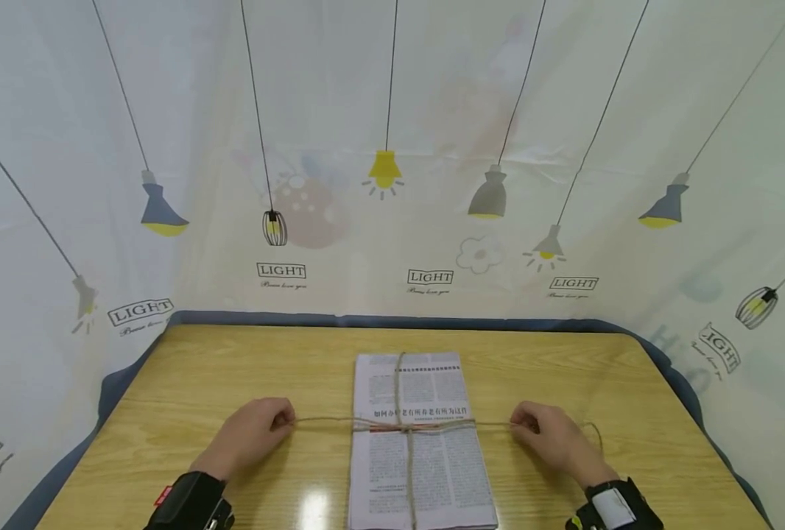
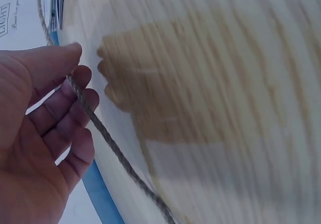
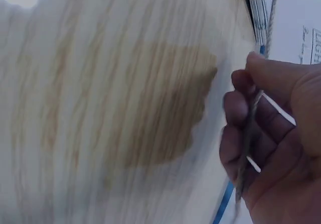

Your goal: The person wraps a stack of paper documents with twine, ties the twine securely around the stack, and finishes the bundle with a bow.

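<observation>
Twine (image 1: 409,425) crosses our newspaper stack (image 1: 419,442) at lower centre of the bench (image 1: 233,368); left hand (image 1: 250,434) and right hand (image 1: 551,438) each pinch an end. Uneven pulling could slip our grip or tear paper.

A makeshift recording booth: lamp-printed curtain (image 1: 392,184) drawn around a wooden table (image 1: 233,368).

Holding the left hand (image 1: 250,434) and right hand (image 1: 551,438) low and well apart, fingers curling in, thumbs pinching.
</observation>
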A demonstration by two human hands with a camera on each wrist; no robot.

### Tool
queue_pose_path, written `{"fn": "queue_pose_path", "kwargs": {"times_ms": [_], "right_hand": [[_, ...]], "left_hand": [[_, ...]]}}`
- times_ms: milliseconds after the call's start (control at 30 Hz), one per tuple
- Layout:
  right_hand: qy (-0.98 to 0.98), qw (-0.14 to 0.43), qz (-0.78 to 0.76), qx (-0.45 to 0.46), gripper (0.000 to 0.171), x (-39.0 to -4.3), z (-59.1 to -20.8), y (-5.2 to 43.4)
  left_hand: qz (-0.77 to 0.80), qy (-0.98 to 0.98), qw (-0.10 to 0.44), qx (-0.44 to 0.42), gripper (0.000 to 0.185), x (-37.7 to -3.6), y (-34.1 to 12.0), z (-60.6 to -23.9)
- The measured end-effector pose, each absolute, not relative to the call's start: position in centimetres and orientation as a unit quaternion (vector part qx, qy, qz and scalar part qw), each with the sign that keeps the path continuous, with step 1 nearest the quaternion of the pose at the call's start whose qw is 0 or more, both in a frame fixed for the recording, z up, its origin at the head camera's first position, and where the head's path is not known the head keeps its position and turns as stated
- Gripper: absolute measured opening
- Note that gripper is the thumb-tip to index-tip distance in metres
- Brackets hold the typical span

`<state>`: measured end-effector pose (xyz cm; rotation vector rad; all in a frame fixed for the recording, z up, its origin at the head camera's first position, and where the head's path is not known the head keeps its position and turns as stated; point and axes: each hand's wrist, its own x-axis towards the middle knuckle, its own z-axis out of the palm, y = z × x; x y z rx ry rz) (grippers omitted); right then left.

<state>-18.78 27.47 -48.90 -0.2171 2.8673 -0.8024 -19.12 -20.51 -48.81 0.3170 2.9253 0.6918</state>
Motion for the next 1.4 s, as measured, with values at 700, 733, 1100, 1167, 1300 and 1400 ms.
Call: {"fn": "queue_pose_path", "kwargs": {"times_ms": [700,733,1100,1167,1300,1400], "right_hand": [[0.946,0.105,-0.304,-0.037,0.004,-18.6,-49.1,28.3],[0.946,0.106,-0.304,-0.038,0.004,-18.6,-49.2,28.3],[0.947,0.097,-0.300,-0.059,0.003,-18.3,-49.2,28.1],[0.947,0.097,-0.299,-0.061,0.003,-18.3,-49.2,28.0],[0.947,0.094,-0.301,-0.068,0.003,-18.3,-49.1,28.0],[0.946,0.091,-0.304,-0.072,0.003,-18.4,-49.1,27.9]], "left_hand": [[0.233,0.966,0.044,0.100,0.008,-19.0,-21.0,-46.9],[0.227,0.968,0.042,0.099,0.009,-19.0,-21.2,-46.8],[0.179,0.976,0.074,0.098,0.009,-19.0,-23.1,-46.8],[0.174,0.976,0.082,0.100,0.008,-19.0,-23.1,-46.9],[0.171,0.976,0.090,0.101,0.011,-18.9,-22.8,-47.0],[0.185,0.974,0.083,0.100,0.007,-19.0,-22.4,-46.9]]}}
